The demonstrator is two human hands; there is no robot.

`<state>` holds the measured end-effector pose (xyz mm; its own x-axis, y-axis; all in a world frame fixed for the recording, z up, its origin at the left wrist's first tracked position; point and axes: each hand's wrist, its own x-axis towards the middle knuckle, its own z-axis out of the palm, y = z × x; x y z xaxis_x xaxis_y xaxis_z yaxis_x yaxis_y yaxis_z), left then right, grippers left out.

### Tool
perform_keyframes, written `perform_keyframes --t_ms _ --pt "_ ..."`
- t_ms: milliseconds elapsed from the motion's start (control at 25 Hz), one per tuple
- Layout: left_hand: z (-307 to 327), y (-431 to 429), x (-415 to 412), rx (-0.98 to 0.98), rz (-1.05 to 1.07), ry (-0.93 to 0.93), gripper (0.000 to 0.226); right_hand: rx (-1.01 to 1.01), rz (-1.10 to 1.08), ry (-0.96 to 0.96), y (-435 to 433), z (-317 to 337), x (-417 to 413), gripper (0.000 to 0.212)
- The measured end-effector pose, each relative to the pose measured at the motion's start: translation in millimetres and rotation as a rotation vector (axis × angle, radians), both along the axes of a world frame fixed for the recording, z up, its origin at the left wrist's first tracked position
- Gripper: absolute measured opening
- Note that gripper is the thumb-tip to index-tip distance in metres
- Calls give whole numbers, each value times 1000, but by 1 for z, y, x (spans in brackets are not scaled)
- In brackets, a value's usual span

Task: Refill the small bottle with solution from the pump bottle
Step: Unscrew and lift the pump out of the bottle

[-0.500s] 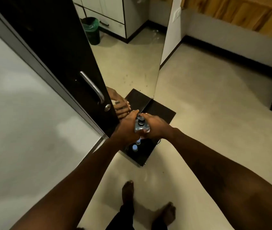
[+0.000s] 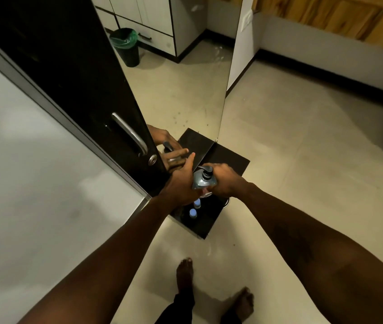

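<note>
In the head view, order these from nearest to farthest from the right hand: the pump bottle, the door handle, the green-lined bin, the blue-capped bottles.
Measured from the right hand:
1. Pump bottle, held between both hands, touching it.
2. Blue-capped bottles, just below the hands on the black stand.
3. Door handle, up and to the left on the dark door.
4. Green-lined bin, far away at the top, seen in the mirror.

One pump bottle [image 2: 203, 180] with a black pump head, at the centre of the view. Two small bottles with pale blue caps: one [image 2: 196, 203] just below the pump bottle, the other [image 2: 193, 213] beside it toward 7 o'clock, both on one black worktop [image 2: 230, 160]. Two hands, the left hand [image 2: 181, 183] and the right hand [image 2: 224, 180]. Two bare feet at 6 o'clock. One metal door handle [image 2: 131, 134] at 10 o'clock. One bin with a green liner [image 2: 126, 46] reflected at 12 o'clock
</note>
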<state>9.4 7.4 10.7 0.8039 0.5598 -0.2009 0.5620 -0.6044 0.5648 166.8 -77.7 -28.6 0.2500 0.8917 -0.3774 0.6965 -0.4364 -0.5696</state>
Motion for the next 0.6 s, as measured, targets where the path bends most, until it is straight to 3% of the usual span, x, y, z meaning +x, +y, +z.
perform_keyframes --t_ms 120,200,400,480,600 --pt "14 8 13 -175 4 34 118 63 -37 -42 -18 34 20 63" --pt "38 10 31 -189 -56 30 107 130 -40 -77 -30 77 40 66" --pt "151 7 96 -483 -222 -160 94 293 -54 -122 -69 223 86 47" --pt "199 4 112 -468 -320 -202 91 323 -64 -105 -87 278 93 43" --pt "260 -12 126 -378 -492 -240 65 360 -95 -96 -112 337 97 43"
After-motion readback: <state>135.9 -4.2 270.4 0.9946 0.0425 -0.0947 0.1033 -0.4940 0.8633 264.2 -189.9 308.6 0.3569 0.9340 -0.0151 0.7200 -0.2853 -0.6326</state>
